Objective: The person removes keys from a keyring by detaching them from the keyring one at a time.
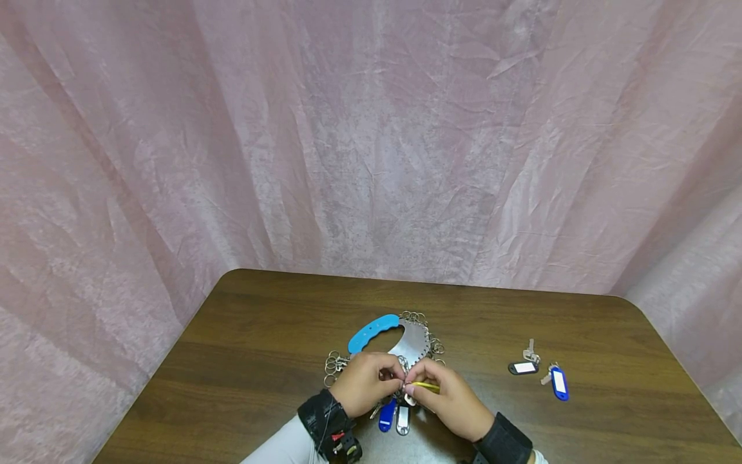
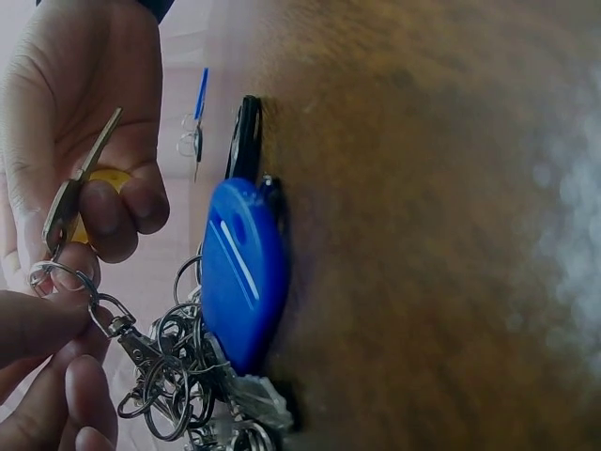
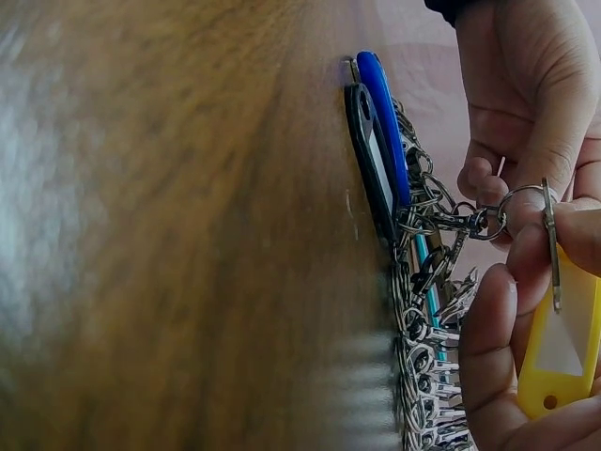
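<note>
Low over the table's near middle, both hands meet. My right hand (image 1: 418, 381) pinches a small key (image 2: 73, 193) with a yellow key tag (image 3: 562, 352) tucked in its fingers. A split ring (image 3: 522, 203) hangs from the key. My left hand (image 1: 390, 375) pinches that ring and the swivel clasp (image 2: 127, 334) beside it. The clasp belongs to a metal key holder (image 1: 413, 340) with a blue handle (image 1: 372, 332) and several rings and clasps. A blue tag (image 1: 386, 416) and a black tag (image 3: 369, 160) hang below the hands, resting on the table.
A brown wooden table (image 1: 266, 348) stands before pink draped cloth (image 1: 371, 142). To the right lie a black-rimmed tag (image 1: 523, 368) with a key and a blue tag (image 1: 559, 383) with a key. More loose rings (image 1: 335, 365) lie left of the hands.
</note>
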